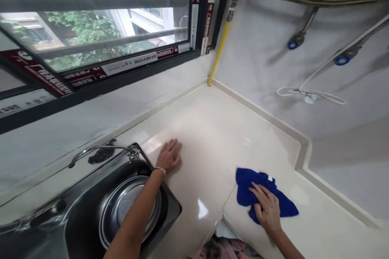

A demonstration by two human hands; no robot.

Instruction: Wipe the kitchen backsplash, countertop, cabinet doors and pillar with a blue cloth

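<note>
My left hand (169, 156) rests palm down on the cream countertop (209, 129), just right of the sink, with its fingers extended and nothing in them. A bracelet circles that wrist. On the right part of the counter, a dark blue cloth (287, 202) lies spread and crumpled, with a small white tag at its upper edge. Pressed on top of this cloth is my right hand (267, 206), its fingers bent slightly over the fabric and its thumb at the near side. The underside of the right hand is hidden.
The steel sink (173, 206) at lower left holds a round metal strainer (106, 226), partly behind my left forearm. A curved faucet (100, 147) and a dark scrubber (101, 155) sit behind it. A yellow pipe (219, 54) meets the counter's back corner. A white cord (316, 75) hangs right.
</note>
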